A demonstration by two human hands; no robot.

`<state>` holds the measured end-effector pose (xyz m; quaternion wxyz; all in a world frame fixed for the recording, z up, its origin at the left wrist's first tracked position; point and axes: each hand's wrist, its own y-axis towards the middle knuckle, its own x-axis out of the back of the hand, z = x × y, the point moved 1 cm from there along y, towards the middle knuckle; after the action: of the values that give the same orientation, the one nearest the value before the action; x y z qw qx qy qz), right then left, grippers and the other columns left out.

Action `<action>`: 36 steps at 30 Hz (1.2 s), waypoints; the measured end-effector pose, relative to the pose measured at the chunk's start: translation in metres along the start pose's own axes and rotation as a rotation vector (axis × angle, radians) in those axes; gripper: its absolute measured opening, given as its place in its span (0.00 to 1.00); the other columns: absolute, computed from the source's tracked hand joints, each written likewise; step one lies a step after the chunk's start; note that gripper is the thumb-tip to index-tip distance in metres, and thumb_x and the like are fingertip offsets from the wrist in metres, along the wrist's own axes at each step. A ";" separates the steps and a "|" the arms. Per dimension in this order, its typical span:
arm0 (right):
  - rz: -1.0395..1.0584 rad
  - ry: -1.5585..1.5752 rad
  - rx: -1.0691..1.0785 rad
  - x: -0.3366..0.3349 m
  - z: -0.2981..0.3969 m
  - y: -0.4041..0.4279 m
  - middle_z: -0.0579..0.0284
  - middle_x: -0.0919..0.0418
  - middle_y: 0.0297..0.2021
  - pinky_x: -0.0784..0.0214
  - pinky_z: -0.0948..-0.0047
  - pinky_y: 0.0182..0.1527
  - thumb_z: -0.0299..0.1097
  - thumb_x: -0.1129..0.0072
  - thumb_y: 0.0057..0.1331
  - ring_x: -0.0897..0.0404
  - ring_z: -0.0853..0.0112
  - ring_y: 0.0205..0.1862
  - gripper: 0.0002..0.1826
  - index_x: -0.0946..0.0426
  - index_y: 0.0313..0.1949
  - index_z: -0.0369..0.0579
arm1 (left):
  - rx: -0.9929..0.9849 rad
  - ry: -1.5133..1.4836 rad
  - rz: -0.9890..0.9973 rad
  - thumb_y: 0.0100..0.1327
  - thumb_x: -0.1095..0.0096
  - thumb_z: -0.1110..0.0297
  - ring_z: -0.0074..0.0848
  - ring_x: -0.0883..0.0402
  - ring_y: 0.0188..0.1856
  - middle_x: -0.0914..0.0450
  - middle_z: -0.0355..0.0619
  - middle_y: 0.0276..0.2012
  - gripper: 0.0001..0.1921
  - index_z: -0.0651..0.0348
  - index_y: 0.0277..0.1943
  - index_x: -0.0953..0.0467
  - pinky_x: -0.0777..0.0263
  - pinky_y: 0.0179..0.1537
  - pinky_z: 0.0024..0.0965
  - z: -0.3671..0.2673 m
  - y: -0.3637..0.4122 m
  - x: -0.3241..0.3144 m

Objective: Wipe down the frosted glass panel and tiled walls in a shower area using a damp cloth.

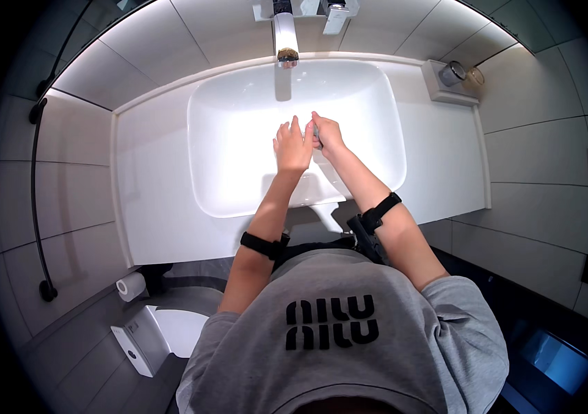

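Both hands are over a white washbasin (242,171) under a wall-mounted faucet (286,33). My left hand (292,147) is seen from the back, its fingers apart and pointing to the far side. Close against its thumb side is my right hand (330,135), with fingers curled around a small greyish object (317,135). Most of that object is hidden between the hands, so I cannot tell what it is. No running water can be made out at the spout.
A white counter (154,181) surrounds the basin. On its far right corner is a small ledge (441,93) with a glass tumbler (452,74). A grab bar (36,191) runs along the left wall. Lower left are a toilet paper roll (131,286) and a toilet (185,328).
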<state>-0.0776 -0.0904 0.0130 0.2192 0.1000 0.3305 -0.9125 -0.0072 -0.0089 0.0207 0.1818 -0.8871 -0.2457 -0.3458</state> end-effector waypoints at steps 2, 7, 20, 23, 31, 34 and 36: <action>-0.030 0.074 -0.051 0.000 -0.004 0.003 0.62 0.35 0.16 0.55 0.77 0.12 0.42 0.51 0.67 0.44 0.77 0.12 0.18 0.34 0.23 0.44 | -0.001 -0.005 -0.041 0.67 0.62 0.46 0.47 0.42 0.64 0.37 0.60 0.59 0.30 0.63 0.62 0.39 0.52 0.63 0.54 0.010 -0.002 0.005; -0.044 -0.004 -0.058 0.013 -0.005 0.003 0.63 0.37 0.13 0.56 0.77 0.12 0.40 0.51 0.65 0.44 0.77 0.11 0.16 0.34 0.22 0.46 | 0.032 -0.012 -0.164 0.68 0.61 0.50 0.49 0.30 0.55 0.27 0.60 0.50 0.26 0.65 0.56 0.32 0.41 0.57 0.48 0.027 -0.004 0.022; 0.245 0.020 0.224 0.029 0.074 -0.033 0.63 0.34 0.14 0.49 0.79 0.15 0.41 0.44 0.63 0.40 0.77 0.13 0.15 0.34 0.24 0.47 | -0.027 -0.066 -0.152 0.65 0.53 0.58 0.47 0.24 0.49 0.23 0.61 0.44 0.20 0.66 0.51 0.27 0.32 0.51 0.38 0.071 -0.012 0.062; 0.195 -0.504 0.150 0.068 0.044 -0.023 0.61 0.27 0.24 0.36 0.76 0.22 0.43 0.40 0.59 0.29 0.74 0.22 0.15 0.29 0.35 0.45 | -0.050 -0.091 -0.107 0.63 0.50 0.60 0.45 0.22 0.46 0.21 0.58 0.42 0.18 0.64 0.48 0.25 0.30 0.48 0.37 0.072 -0.010 0.059; 0.355 -1.234 0.138 0.048 0.021 -0.078 0.59 0.23 0.29 0.29 0.72 0.32 0.29 0.41 0.52 0.22 0.69 0.31 0.10 0.25 0.36 0.46 | -0.019 0.019 0.108 0.62 0.48 0.60 0.43 0.21 0.44 0.20 0.56 0.40 0.17 0.63 0.45 0.23 0.29 0.47 0.35 0.097 -0.011 0.075; 0.324 -0.321 0.028 0.054 0.013 -0.077 0.63 0.26 0.24 0.30 0.76 0.30 0.29 0.41 0.53 0.25 0.73 0.29 0.10 0.26 0.36 0.47 | -0.056 0.026 0.188 0.62 0.48 0.59 0.41 0.21 0.44 0.20 0.56 0.40 0.16 0.63 0.45 0.23 0.30 0.47 0.35 0.100 -0.005 0.076; 0.200 -0.399 0.086 0.073 -0.005 -0.065 0.58 0.23 0.28 0.29 0.71 0.33 0.31 0.40 0.52 0.23 0.68 0.30 0.13 0.26 0.38 0.47 | -0.098 0.020 0.248 0.62 0.48 0.59 0.41 0.21 0.44 0.20 0.56 0.40 0.17 0.63 0.45 0.23 0.30 0.47 0.35 0.096 -0.002 0.072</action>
<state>-0.1723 -0.0669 0.0214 0.3653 -0.0412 0.2299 -0.9011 0.0879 0.0627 0.0047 0.1821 -0.9150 -0.1150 -0.3412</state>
